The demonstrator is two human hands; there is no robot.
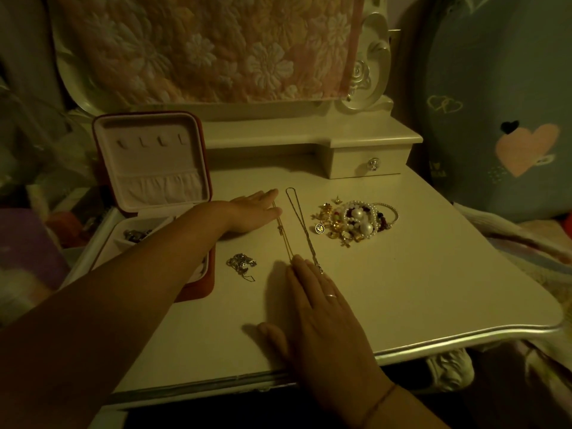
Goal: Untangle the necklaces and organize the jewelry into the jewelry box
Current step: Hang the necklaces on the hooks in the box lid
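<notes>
head view shows the left hand [253,212] and right hand [322,308] lying flat, fingers straight and gripping nothing, pinning the gold chain [283,239] at mid-frame just beside a second chain [301,221], right of the open jewelry box [151,168]; a careless drag could cross and re-knot them.

cream dressing table [402,289]; floral cloth [201,48] draped over mirror frame [374,57]; small drawer [368,164]; heart cushion [501,119] right.
</notes>
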